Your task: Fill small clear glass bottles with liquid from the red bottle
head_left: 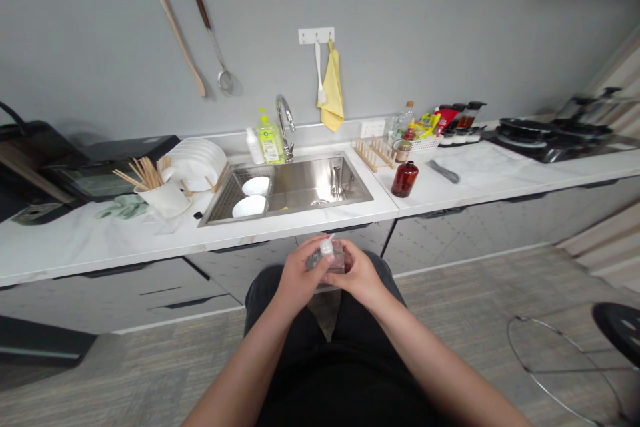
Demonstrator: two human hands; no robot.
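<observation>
Above my lap, in front of the sink, I hold a clear pump bottle with a white pump head. My left hand wraps its left side, with the thumb near the pump head. On the other side my right hand is closed around the bottle, its thumb towards the front. The fingers hide much of the bottle, and I cannot tell what is in it. On the counter ahead and to the right stands an amber bottle with no pump on it.
The steel sink has a basket with two white bowls. Dish soap stands behind it. White plates and a chopstick holder are left; a wooden rack, condiments and a stove are right. A metal-legged stool is lower right.
</observation>
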